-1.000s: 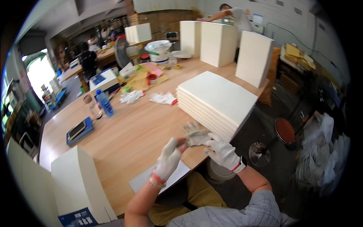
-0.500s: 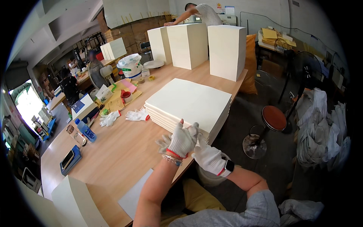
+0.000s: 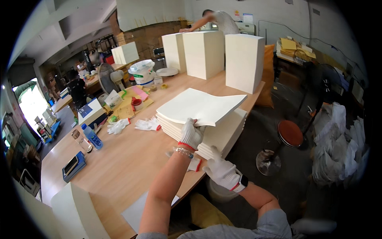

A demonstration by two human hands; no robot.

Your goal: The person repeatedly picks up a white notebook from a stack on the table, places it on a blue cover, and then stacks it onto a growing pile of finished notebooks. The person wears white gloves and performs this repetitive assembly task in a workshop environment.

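A stack of cream-white paper (image 3: pixel 227 133) lies near the table's right edge in several layers. My left hand (image 3: pixel 191 135), in a white knit glove with a red cuff, is closed on the near edge of the top paper sheaf (image 3: pixel 195 105). The sheaf bends; its near and right side stands off the layers below, while its far left part seems to rest on them. My right hand (image 3: pixel 223 172), gloved too, is just in front of the stack's near corner, fingers stretched and holding nothing. Partly behind my left wrist lies a loose glove (image 3: pixel 194 164).
Tall paper blocks (image 3: pixel 243 63) stand at the table's far end, a person (image 3: pixel 225 22) behind them. Two gloves, a blue-capped bottle (image 3: pixel 91 136), tape (image 3: pixel 137 103) and a white bucket (image 3: pixel 142 73) lie leftward. A round red stool (image 3: pixel 290 133) stands right of the table.
My left hand has taken hold of the top sheaf and raised its near right side. My right hand has drawn apart from the left and sits slightly lower. The view has shifted a little.
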